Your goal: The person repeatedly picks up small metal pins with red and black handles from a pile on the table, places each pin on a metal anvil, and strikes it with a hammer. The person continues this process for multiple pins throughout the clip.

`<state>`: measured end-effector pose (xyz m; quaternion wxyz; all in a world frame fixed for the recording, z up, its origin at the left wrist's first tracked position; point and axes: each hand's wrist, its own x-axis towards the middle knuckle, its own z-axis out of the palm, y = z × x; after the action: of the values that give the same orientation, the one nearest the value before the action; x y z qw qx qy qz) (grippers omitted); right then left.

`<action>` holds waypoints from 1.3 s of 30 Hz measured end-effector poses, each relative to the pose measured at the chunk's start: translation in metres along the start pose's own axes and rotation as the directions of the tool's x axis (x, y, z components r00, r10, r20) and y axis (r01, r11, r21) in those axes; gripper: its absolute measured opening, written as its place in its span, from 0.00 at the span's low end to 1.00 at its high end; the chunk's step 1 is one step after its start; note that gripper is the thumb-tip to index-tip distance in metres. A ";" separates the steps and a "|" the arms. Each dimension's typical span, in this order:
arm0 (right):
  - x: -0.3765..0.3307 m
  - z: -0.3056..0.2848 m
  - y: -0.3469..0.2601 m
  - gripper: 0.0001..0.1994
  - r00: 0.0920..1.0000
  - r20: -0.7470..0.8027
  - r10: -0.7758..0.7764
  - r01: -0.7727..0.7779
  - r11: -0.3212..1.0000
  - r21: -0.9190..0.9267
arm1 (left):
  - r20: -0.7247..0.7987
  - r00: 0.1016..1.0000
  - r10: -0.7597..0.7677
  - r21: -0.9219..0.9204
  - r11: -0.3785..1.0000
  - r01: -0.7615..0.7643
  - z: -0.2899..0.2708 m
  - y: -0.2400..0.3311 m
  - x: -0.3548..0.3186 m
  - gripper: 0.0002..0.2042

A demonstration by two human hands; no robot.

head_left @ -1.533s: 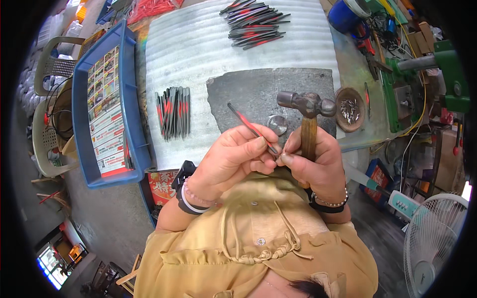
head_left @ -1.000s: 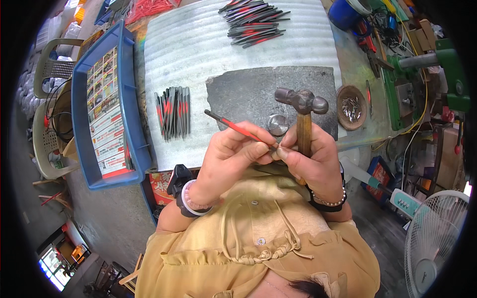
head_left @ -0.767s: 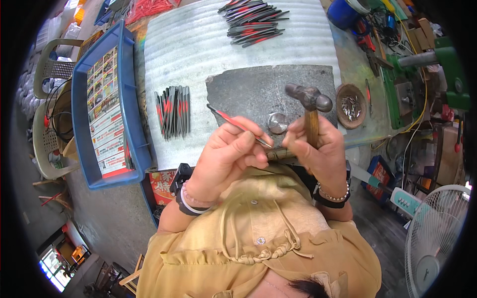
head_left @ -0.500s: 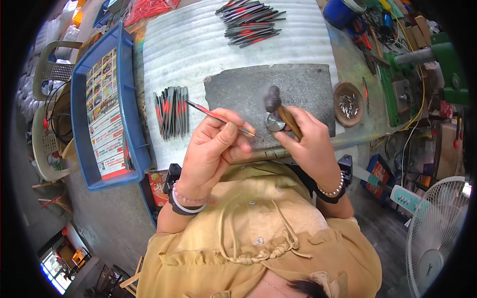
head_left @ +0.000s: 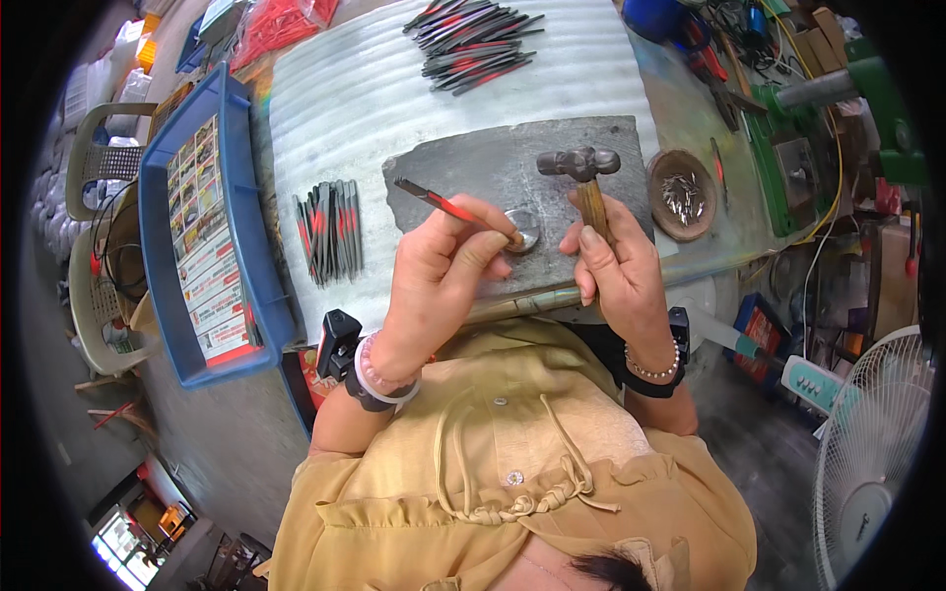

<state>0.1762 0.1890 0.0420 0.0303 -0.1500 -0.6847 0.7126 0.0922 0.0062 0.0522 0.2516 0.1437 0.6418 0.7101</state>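
Left hand (head_left: 443,266) with rod (head_left: 432,198); lettering (head_left: 218,313) leftward

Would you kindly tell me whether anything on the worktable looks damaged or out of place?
The dark slab has a ragged left edge, perhaps chipped; its far edge runs straighter. The far pile of red-and-black sticks lies unevenly.

Worktop (head_left: 675,108) bears foam sheet (head_left: 345,108), slab (head_left: 453,163) lying across its near part with disc (head_left: 528,236) atop, tool bundle (head_left: 335,231) left of slab, looser heap (head_left: 473,51) farther back, bowl (head_left: 682,233) of small pieces (head_left: 680,195) right of slab, tray (head_left: 247,187) left of sheet, hammer (head_left: 581,164) in right grip (head_left: 623,268), tool (head_left: 434,200) in left grip (head_left: 443,268).
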 end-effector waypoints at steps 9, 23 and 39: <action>0.005 -0.004 0.001 0.18 0.996 0.057 -0.062 0.063 0.998 -0.023 | -0.024 0.999 0.048 0.174 0.984 -0.044 0.010 -0.003 0.006 0.04; 0.006 -0.004 0.006 0.16 0.993 -0.007 -0.117 0.116 0.987 -0.109 | 0.012 0.984 0.180 0.323 0.930 -0.174 0.011 -0.006 0.008 0.04; 0.006 -0.005 0.007 0.17 0.995 0.037 -0.097 0.101 0.986 -0.131 | 0.183 0.881 0.435 0.676 0.595 -0.434 0.018 -0.006 0.007 0.13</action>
<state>0.1727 0.1948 0.0337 0.0451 -0.1064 -0.7375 0.6654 0.0972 0.0251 0.0481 -0.0030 0.3793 0.8069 0.4528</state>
